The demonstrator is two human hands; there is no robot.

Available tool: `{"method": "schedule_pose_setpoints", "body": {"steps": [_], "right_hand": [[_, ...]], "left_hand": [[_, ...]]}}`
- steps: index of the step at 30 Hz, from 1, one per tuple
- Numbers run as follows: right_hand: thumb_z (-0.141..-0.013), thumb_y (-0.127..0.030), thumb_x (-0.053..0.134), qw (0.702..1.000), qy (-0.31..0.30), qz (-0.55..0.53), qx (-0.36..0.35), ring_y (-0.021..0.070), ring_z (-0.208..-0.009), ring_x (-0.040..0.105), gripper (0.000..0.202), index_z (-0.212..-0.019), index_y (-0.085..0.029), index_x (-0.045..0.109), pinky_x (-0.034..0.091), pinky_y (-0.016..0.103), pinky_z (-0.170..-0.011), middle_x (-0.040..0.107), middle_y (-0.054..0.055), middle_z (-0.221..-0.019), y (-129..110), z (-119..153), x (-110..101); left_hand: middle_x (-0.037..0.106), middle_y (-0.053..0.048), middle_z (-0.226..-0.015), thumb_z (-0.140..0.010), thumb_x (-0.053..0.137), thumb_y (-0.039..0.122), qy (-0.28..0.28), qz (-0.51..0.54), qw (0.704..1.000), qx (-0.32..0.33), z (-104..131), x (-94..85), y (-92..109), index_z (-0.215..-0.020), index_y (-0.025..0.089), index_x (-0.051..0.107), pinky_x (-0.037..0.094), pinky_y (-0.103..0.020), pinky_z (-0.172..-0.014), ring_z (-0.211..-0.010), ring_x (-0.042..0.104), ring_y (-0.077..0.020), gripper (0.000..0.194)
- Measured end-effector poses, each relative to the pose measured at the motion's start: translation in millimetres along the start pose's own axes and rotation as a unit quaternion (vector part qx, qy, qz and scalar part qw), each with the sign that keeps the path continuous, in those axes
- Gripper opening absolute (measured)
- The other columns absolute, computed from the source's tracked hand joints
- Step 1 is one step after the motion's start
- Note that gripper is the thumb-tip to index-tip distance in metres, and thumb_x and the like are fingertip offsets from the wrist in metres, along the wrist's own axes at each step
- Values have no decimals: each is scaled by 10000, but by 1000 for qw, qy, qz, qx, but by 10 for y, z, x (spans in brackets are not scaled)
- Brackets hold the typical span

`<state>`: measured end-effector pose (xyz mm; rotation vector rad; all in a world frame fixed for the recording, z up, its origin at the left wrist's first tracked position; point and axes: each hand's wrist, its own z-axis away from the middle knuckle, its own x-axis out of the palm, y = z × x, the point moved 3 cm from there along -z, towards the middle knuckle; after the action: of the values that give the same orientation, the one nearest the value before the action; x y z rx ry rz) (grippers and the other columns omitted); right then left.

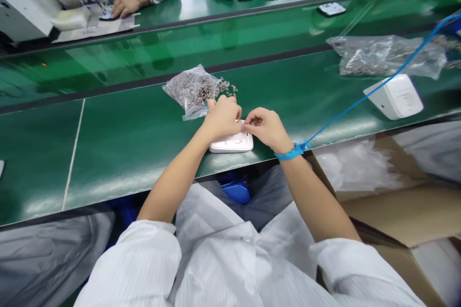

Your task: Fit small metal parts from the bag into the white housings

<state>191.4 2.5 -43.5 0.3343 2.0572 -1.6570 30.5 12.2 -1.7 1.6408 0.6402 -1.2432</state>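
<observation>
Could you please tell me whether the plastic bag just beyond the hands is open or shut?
Open: the bag has small metal parts spilling from its right end onto the green bench.

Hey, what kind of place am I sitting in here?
Probably an electronics assembly line: a long green workbench, a bag of small metal parts, and a blue corded wrist strap, likely anti-static.
</observation>
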Motion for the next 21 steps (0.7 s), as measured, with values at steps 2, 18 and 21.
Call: {"method": "schedule_pose_setpoints", "body": {"steps": [2,18,21], "right_hand": [[-729,-315,794,1000,12,-13,-18,137,-627,522,169,-709,-198,673,417,299,-579,633,14,-788,18,42,22],[-938,-186,598,982,104,34,-155,250,-1016,680,185,-903,-251,767,571,447,-902,715,83,-1062,-69,398,97],[-945,-198,592,982,99,53,-153,261,-1019,670,199,-902,-270,772,568,471,-900,717,75,-1073,-52,398,106]], "left_hand": [[655,-112,-1020,-782,684,235,-24,-1,1000,3,16,-26,-9,-755,173,698,305,-466,-866,-1094,514,-327,69],[645,-50,-934,-737,662,183,-50,0,999,-1,-3,-14,-45,-751,186,636,242,-429,-825,-1014,490,-271,30],[641,-47,-915,-725,660,179,-39,-2,999,4,4,-12,-34,-729,185,609,242,-430,-818,-1005,490,-269,51]]}}
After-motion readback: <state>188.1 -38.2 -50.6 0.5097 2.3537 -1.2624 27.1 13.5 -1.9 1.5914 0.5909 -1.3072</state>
